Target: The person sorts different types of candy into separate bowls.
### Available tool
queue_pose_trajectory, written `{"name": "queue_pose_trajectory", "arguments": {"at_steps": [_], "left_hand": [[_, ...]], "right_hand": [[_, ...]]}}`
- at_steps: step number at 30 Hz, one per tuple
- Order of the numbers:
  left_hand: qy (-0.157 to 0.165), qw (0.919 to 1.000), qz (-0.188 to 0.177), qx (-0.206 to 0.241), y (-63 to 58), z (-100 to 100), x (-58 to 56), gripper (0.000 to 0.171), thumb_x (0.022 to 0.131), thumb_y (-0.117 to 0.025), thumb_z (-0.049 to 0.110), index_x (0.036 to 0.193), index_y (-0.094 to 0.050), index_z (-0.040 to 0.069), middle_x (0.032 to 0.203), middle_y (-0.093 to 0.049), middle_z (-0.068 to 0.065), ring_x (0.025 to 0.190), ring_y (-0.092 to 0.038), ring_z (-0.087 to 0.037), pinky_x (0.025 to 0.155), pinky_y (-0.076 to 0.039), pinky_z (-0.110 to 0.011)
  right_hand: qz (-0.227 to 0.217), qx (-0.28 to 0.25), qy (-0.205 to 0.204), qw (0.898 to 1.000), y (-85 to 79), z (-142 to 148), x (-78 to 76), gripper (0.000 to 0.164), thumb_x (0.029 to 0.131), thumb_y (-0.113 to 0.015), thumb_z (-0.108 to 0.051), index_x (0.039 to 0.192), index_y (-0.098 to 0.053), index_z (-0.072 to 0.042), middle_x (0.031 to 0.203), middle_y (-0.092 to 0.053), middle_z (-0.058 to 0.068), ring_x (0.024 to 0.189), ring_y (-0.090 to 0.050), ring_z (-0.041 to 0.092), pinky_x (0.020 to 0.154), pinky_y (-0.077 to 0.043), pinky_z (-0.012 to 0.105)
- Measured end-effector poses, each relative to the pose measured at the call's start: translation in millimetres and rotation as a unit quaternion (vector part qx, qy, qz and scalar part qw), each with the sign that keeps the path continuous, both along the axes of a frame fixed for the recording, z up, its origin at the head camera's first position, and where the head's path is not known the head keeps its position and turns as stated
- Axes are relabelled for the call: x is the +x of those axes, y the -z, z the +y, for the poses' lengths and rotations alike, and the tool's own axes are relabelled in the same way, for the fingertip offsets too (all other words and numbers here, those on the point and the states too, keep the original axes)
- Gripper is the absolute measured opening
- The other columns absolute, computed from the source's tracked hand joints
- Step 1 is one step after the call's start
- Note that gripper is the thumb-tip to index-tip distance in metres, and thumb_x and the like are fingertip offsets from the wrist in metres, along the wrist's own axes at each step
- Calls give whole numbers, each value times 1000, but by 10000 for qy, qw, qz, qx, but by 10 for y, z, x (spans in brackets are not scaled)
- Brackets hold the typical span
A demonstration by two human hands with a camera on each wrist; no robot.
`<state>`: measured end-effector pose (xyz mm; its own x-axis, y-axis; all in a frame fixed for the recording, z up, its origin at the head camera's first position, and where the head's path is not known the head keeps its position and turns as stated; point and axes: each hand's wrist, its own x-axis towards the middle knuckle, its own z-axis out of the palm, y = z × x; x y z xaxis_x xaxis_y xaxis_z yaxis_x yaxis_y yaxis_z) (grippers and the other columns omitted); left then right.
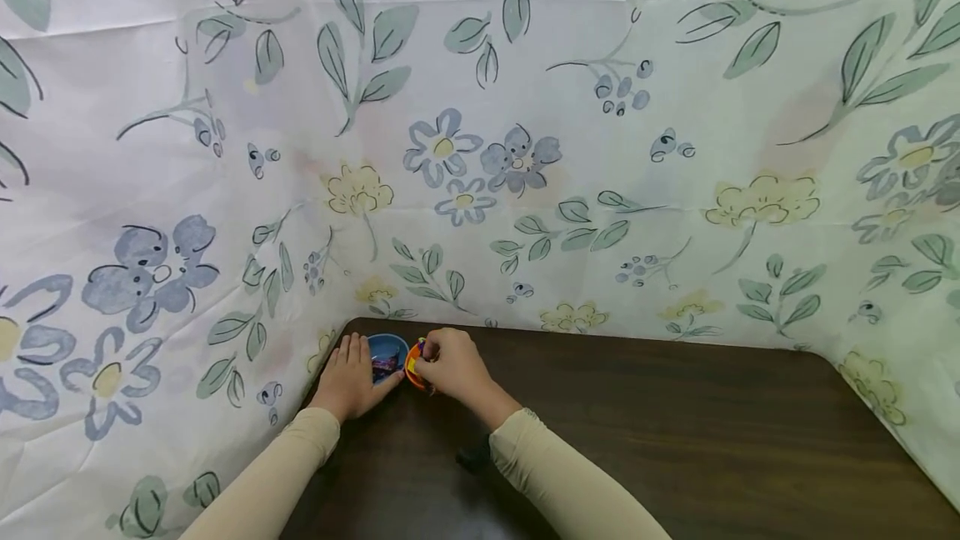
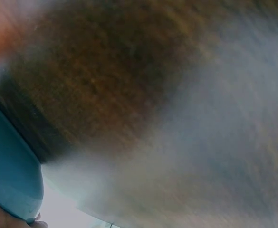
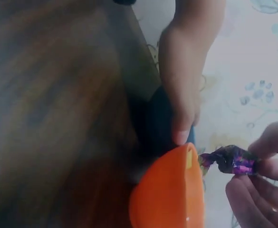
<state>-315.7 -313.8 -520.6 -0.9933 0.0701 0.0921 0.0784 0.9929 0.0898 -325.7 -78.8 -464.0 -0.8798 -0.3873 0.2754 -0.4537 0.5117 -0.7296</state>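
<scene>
At the back left corner of the table, my left hand (image 1: 351, 380) holds a blue bowl (image 1: 388, 339), its fingers along the left side and its thumb at the front right rim. Dark purple wrapped candy (image 1: 384, 367) lies inside. Right against the blue bowl stands an orange bowl (image 3: 160, 199), with something yellow (image 3: 189, 160) showing at its rim. My right hand (image 1: 459, 363) pinches a twist-wrapped candy (image 3: 234, 160) in a shiny purple and black wrapper between thumb and fingers, at the orange bowl's opening. The right hand hides much of that bowl in the head view.
The dark brown wooden table (image 1: 675, 432) stretches to the right. A white cloth with a flower and leaf print (image 1: 525, 265) hangs close behind it and along both sides. A small black object (image 1: 472, 458) shows beside the right sleeve.
</scene>
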Motion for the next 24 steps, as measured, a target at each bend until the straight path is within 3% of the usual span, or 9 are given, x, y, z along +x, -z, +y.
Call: {"name": "queue_pose_trajectory", "arguments": {"at_steps": [7, 12, 16, 20, 24], "left_hand": [[-8, 9999, -93, 109, -18, 0, 59, 118, 97, -44, 81, 158, -29, -19, 166, -27, -42, 157, -25, -58, 129, -23, -66], [67, 9998, -173, 58, -55, 63, -22, 116, 99, -43, 80, 159, -27, -18, 167, -26, -41, 157, -24, -57, 130, -22, -65], [76, 9997, -245, -63, -57, 100, -67, 116, 99, -40, 81, 159, -27, -17, 167, -26, -40, 157, -24, -57, 129, -24, -65], [31, 9994, -320, -124, -54, 99, -59, 117, 99, -39, 82, 160, -26, -17, 168, -25, -40, 158, -23, -57, 129, -23, -65], [-25, 9992, -367, -163, -37, 28, -4, 115, 100, -42, 80, 160, -25, -17, 168, -24, -40, 158, -22, -57, 129, -23, -65]], "right_hand": [[-270, -56, 371, 9989, -3, -205, -182, 25, 91, -83, -22, 76, -64, -16, 74, -60, -1, 63, -56, 11, 55, -50, 23], [-51, -118, 320, 9994, -74, -285, -355, 27, 94, -80, -19, 75, -61, -15, 71, -58, -2, 62, -52, 10, 56, -44, 22], [-212, -463, 425, 9978, -91, -373, -439, 28, 97, -78, -19, 76, -60, -13, 71, -59, 1, 59, -57, 9, 56, -48, 21], [-294, -598, 259, 9974, -17, -483, -461, 29, 100, -76, -21, 77, -62, -10, 67, -61, 3, 51, -62, 9, 51, -54, 22], [-165, -291, -54, 9994, 65, -523, -442, 33, 101, -74, -27, 72, -68, -12, 63, -62, -2, 51, -56, 6, 51, -48, 20]]}}
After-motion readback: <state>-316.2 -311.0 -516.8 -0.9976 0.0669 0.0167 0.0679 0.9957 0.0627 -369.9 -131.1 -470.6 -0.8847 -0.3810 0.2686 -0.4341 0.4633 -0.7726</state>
